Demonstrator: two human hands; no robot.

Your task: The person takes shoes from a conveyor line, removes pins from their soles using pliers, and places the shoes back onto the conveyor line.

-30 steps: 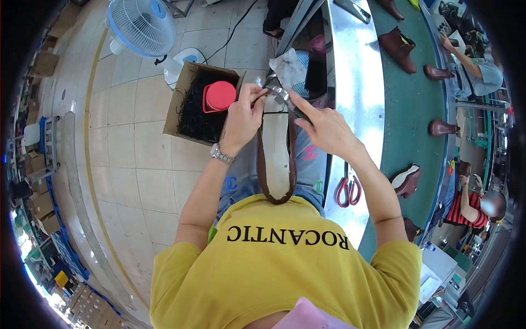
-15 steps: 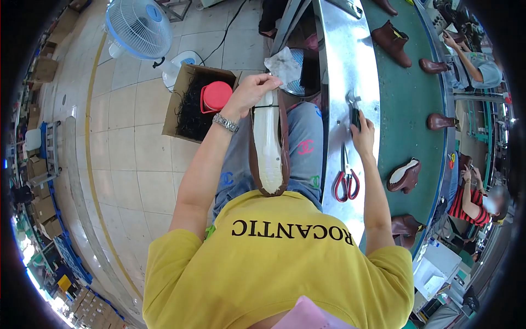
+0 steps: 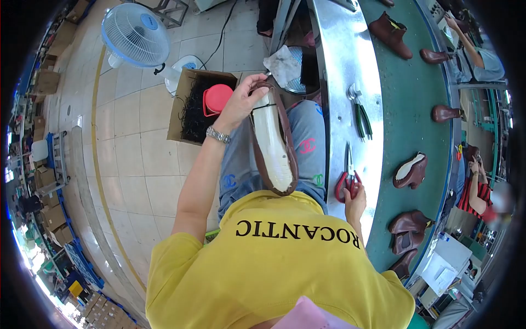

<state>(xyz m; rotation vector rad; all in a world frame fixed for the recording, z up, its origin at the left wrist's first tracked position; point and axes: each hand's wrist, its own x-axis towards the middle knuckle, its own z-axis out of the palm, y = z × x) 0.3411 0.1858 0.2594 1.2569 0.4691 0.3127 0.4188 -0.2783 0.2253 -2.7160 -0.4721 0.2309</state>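
A brown shoe with a whitish sole lies underside up across my lap. My left hand grips its far end, with the thumb over the sole. A thin dark band crosses the sole near that hand. On the metal bench at my right, my right hand has its fingers at the red handles of the scissors, whose blades point away from me. Farther along the bench lie green-handled pliers, apart from my hand.
Several brown shoes and boots stand on the green conveyor beyond the bench. At left, a cardboard box holds dark scraps and a red container. A fan stands behind it. Other people work across the conveyor.
My right hand has let go of the pliers, now lying on the bench, and moved back toward me to the scissors. The shoe's near end has shifted slightly right. Shoes on the conveyor have shifted.
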